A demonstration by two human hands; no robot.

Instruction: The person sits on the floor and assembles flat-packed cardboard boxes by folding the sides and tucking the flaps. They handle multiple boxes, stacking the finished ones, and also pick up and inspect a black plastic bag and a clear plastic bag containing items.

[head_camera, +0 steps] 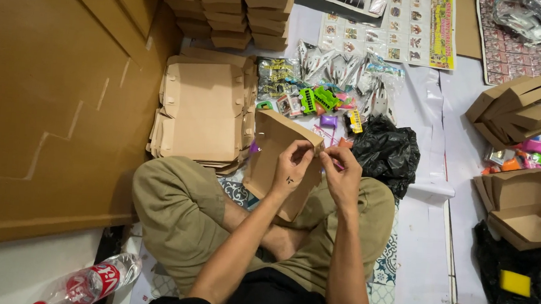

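I sit cross-legged on the floor, looking down at a flat brown cardboard box blank held over my lap. My left hand grips its upper right edge, fingers curled over the flap. My right hand pinches the same corner from the right, touching the left hand's fingertips. A pile of unfolded brown blanks lies on the floor just beyond my left knee. Small colourful toys in clear bags are scattered beyond the box.
Folded brown boxes are stacked at the top and at the right. An open box lies at the right. A black plastic bag, a large cardboard sheet on the left, and a plastic bottle are near my legs.
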